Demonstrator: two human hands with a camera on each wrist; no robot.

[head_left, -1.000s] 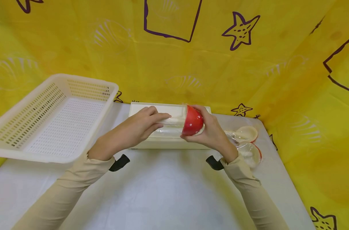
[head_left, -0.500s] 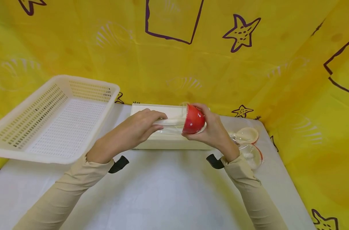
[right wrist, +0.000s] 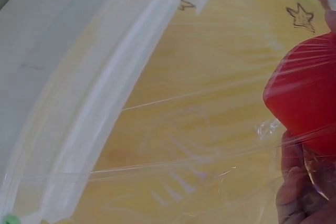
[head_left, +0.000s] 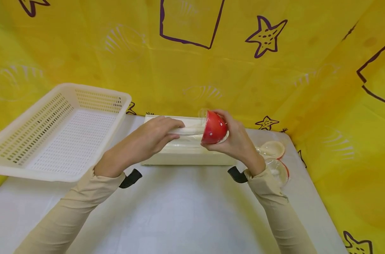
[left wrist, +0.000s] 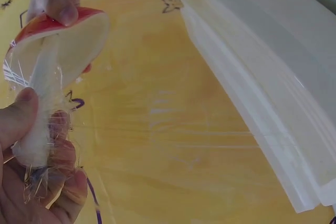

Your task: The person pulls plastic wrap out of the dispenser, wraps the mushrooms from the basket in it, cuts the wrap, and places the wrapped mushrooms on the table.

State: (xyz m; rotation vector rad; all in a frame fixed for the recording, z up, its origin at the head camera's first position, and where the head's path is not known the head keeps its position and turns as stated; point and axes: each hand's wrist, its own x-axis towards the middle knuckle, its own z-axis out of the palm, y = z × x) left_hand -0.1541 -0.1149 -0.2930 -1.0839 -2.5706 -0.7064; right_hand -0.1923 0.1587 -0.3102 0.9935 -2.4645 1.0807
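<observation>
My right hand (head_left: 238, 143) grips the white-dotted red cap (head_left: 213, 131) of a mushroom figure held sideways. Its white stem (left wrist: 39, 124) points left, and my left hand (head_left: 145, 141) holds its end between thumb and fingers. Clear cling film (left wrist: 184, 137) clings round the stem and cap and stretches to the long white cling film box (head_left: 189, 158) behind the hands. In the right wrist view the film lies in creases over the red cap (right wrist: 304, 93). The mushroom overlaps the box in the head view.
Two more mushrooms, one farther back (head_left: 273, 150) and one nearer (head_left: 278, 171), lie wrapped at the right with cream undersides showing. A white slotted basket (head_left: 84, 89) stands at the left on the white table (head_left: 186, 211). Yellow patterned cloth (head_left: 192, 70) hangs behind.
The mushroom has risen slightly and shifted a little to the right in both hands. My left fingers, more stretched out along the stem before, now close on its end.
</observation>
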